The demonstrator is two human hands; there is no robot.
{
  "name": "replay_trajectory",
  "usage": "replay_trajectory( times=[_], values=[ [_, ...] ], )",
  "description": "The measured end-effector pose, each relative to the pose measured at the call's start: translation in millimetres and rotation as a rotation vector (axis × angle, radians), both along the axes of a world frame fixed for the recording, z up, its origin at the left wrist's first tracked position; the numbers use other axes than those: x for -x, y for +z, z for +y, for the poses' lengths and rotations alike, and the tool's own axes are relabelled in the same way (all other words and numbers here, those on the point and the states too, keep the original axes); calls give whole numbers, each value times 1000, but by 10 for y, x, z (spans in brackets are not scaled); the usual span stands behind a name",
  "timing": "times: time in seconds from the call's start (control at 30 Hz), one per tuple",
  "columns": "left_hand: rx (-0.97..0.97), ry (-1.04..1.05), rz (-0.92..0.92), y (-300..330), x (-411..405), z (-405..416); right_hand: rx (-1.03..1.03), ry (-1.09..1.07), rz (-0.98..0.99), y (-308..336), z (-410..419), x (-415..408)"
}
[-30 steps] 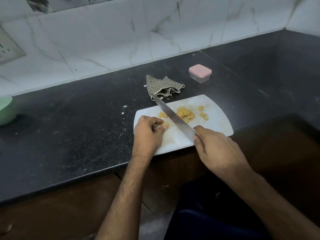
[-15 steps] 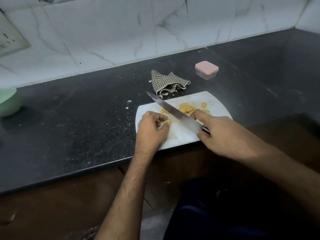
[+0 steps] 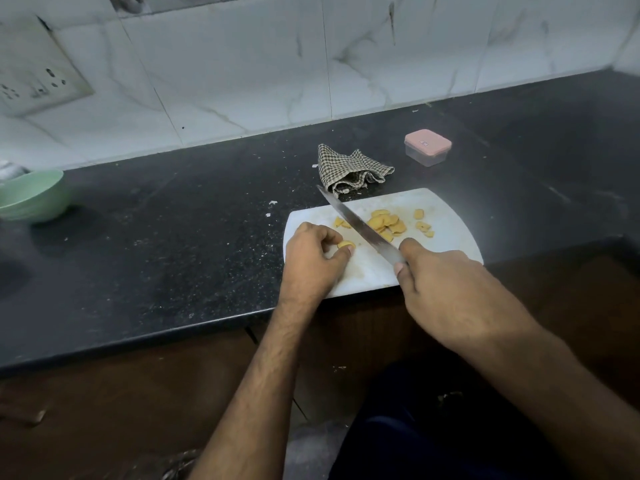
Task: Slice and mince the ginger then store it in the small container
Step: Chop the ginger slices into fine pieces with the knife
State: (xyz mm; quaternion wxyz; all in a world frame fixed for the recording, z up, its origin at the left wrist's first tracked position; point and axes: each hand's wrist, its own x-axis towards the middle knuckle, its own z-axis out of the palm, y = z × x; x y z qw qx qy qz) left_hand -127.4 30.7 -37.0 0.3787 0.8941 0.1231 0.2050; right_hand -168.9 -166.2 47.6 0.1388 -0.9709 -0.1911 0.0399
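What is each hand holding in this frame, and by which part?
The right hand grips the knife where blade meets handle; the handle itself is hidden. The left hand pinches the ginger piece at its near end.

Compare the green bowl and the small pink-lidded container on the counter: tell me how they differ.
The round pale green bowl is open on top, while the small square clear container is shut under a pink lid. The green bowl looks larger than the container. The bowl sits far left, partly cut off by the picture's edge; the container sits right, behind the white cutting board. Both rest on the black speckled counter, and neither hand touches them.
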Motion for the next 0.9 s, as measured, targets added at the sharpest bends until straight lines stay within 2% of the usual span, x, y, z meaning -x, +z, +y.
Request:
replay_trajectory(
  times=[0.13,0.37,0.53,0.9],
  values=[
    [-40,-22,-10,-9,7,1,95,18,4,-9,-11,-73],
    [-222,-47,42,8,23,-104,191,17,-29,-32,2,-174],
    [-191,13,13,-44,47,-135,205,18,-1,-19,30,-141],
    [-130,10,11,-63,4,-118,280,34,95,88,95,-138]
  ],
)
